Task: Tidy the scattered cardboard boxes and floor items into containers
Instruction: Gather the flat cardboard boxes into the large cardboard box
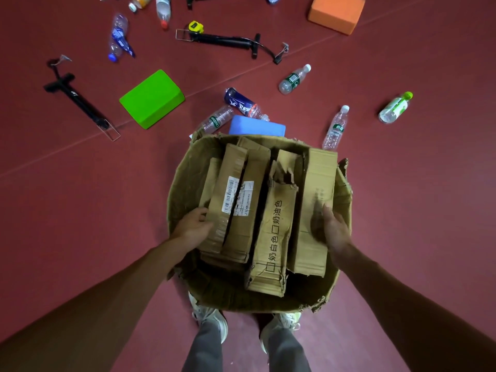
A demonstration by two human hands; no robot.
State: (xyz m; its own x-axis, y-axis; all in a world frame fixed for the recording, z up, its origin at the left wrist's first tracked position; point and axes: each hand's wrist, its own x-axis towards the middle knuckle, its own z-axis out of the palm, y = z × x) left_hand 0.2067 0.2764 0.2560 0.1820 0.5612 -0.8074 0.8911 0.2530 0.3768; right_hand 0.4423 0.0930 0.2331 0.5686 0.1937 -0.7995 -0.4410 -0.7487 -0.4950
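Both hands pressed flat, fingers spread, on flattened cardboard pieces (257, 208): left hand (194, 226) on the labelled stack's left edge, right hand (334, 229) on the rightmost piece. Neither pinched anything. Pieces stood packed in a big torn cardboard box (182, 183) at frame centre, on red floor (80, 210). Beyond it: orange block (336, 12) upper right, green block (152, 99) centre left, blue block (257, 127) touching the box's far rim, black pump (225, 41) at top, plastic bottle (336, 128) right of the box.

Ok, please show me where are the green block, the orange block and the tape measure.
green block (150, 99): head view, on its top face.
orange block (336, 12): head view, on its top face.
tape measure (195, 26): head view, on its yellow case.
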